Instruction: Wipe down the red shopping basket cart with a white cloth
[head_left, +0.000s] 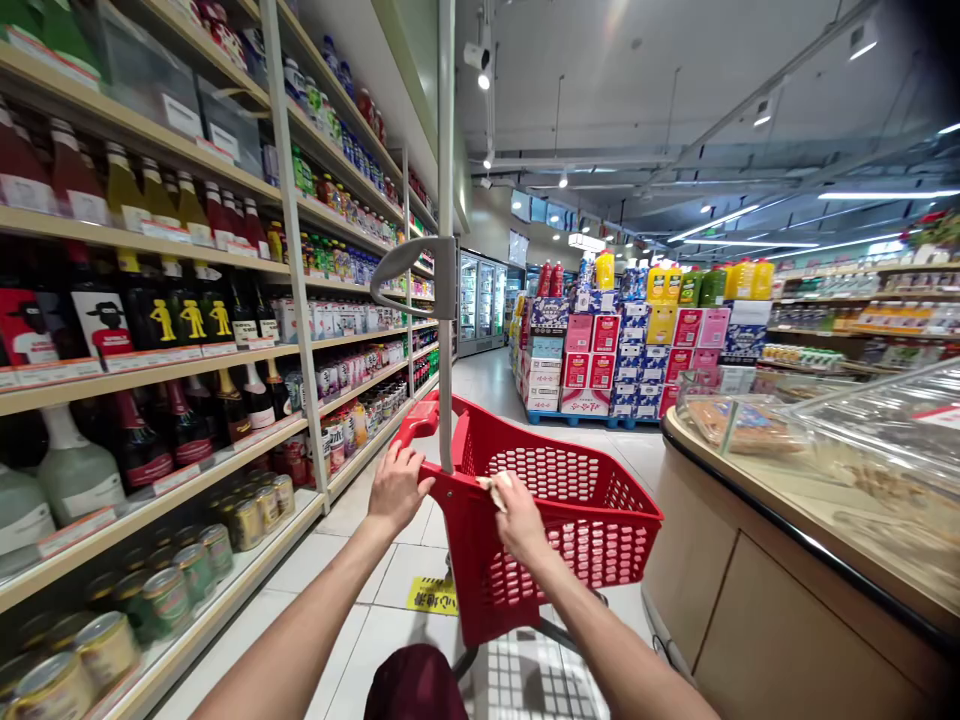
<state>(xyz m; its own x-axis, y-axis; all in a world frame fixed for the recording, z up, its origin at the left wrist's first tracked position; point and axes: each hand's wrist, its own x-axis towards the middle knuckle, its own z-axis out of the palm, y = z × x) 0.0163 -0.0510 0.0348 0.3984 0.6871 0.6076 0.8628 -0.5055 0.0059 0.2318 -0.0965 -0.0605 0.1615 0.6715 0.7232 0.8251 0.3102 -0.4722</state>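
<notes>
A red plastic shopping basket cart (480,570) with perforated walls stands in front of me. My left hand (397,487) is closed around its near left corner, below the red handle part (418,418). In my right hand (520,518), a crumpled pale cloth or tissue (495,487) is pinched against the cart's near rim. Between the two hands, a metal pole (445,380) rises from the rim, with a grey looped grip (442,278) fixed partway up.
Shelves of bottles (187,210) and cans (214,550) line the left side. On the right curves a display counter (757,560) with clear covers. Stacked drink cartons (589,365) stand ahead. A yellow floor sticker (433,595) lies beside the cart.
</notes>
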